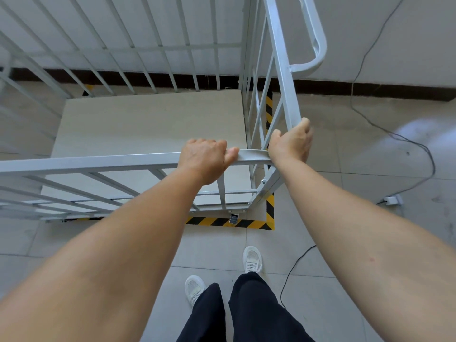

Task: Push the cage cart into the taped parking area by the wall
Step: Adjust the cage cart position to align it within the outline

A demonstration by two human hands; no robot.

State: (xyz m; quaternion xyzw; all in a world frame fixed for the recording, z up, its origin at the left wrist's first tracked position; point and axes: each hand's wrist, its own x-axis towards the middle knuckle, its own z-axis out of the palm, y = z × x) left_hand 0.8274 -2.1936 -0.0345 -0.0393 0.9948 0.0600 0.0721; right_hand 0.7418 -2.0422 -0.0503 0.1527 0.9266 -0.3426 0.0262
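The grey metal cage cart (103,161) fills the middle and left of the view, its beige floor panel (148,129) visible below the bars. My left hand (204,160) grips the near top rail close to the right corner. My right hand (291,144) grips that corner, where the near rail meets the right side rail. Yellow-and-black floor tape (229,222) runs just under the cart's near edge and up along its right side (269,107) toward the wall. The cart's far side stands close to the white wall (123,25).
A curved handle (315,38) sticks out from the cart's right side rail. A black cable (394,137) trails over the tiled floor at right to a white plug block (392,200). My feet in white shoes (251,260) stand on the tiles behind the cart.
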